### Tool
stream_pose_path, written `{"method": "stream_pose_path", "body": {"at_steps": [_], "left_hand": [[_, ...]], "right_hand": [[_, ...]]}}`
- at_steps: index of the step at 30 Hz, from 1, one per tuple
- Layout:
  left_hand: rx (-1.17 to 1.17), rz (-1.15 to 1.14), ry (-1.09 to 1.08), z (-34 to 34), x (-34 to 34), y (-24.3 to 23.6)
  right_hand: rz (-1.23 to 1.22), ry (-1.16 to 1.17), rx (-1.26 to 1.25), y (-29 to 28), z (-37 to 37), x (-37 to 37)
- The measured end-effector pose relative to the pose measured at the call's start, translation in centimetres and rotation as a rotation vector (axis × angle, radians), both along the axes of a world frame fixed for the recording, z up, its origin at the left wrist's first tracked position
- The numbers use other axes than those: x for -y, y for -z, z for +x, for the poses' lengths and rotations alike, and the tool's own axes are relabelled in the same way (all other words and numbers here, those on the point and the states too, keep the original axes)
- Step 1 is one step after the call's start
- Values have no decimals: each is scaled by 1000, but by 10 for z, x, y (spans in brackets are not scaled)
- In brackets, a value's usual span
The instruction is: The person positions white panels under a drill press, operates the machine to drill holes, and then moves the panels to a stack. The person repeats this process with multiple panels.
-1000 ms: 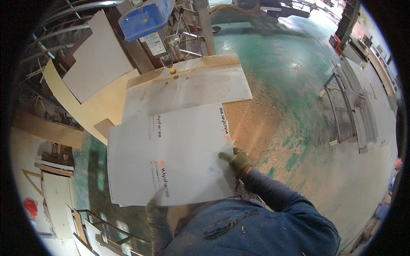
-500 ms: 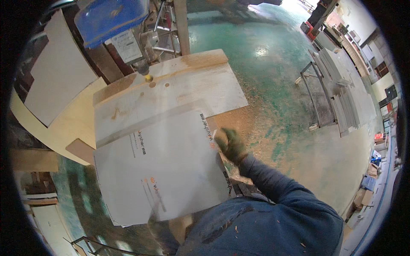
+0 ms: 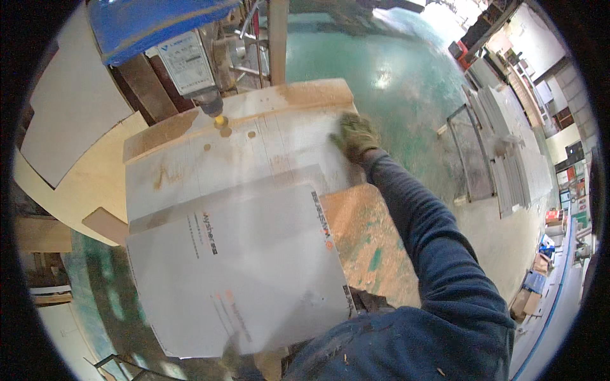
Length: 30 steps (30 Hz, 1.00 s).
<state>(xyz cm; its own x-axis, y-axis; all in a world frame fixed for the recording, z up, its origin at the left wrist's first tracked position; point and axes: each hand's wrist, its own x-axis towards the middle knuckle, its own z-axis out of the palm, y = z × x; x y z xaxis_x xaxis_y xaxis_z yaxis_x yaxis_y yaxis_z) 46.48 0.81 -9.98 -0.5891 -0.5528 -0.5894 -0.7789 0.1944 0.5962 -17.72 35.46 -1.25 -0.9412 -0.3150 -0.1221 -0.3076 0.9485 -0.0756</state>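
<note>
A workshop with a glossy green-painted concrete floor [image 3: 413,70] dusted with sawdust surrounds a drill-press table of pale, worn wood [image 3: 190,168]. The right hand [image 3: 354,134], in a grimy olive work glove, lies flat on the far right corner of a long whitish sheet panel with drilled holes [image 3: 267,149]; its fingers [image 3: 346,124] are slightly spread and pressed down on the panel's edge, gripping nothing between them. To the left of those fingers, near the panel's far edge, a yellow-tipped drill bit [image 3: 220,120] hangs from the blue-topped drill press [image 3: 152,22], just above a row of small round holes. Nearer the person than the fingers, a large grey-white film-covered sheet with printed markings [image 3: 241,267] overlaps the holed panel. The left hand [image 3: 234,348] shows only dimly through that film at its near edge, and whether its fingers are spread or closed cannot be told. Right of the fingers, stacked grey panels [image 3: 502,159] lie on the floor.
</note>
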Motion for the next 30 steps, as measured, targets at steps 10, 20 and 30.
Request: {"method": "stream_pose_path", "body": {"at_steps": [10, 20, 30], "left_hand": [[-506, 435, -342, -56, -55, -41], [-414, 330, 320, -114, -100, -67], [-391, 410, 525, -164, -147, -68]], "right_hand": [[-241, -691, -165, 3, -20, 121], [-802, 308, 191, 31, 98, -243], [-1349, 675, 747, 49, 298, -198]]}}
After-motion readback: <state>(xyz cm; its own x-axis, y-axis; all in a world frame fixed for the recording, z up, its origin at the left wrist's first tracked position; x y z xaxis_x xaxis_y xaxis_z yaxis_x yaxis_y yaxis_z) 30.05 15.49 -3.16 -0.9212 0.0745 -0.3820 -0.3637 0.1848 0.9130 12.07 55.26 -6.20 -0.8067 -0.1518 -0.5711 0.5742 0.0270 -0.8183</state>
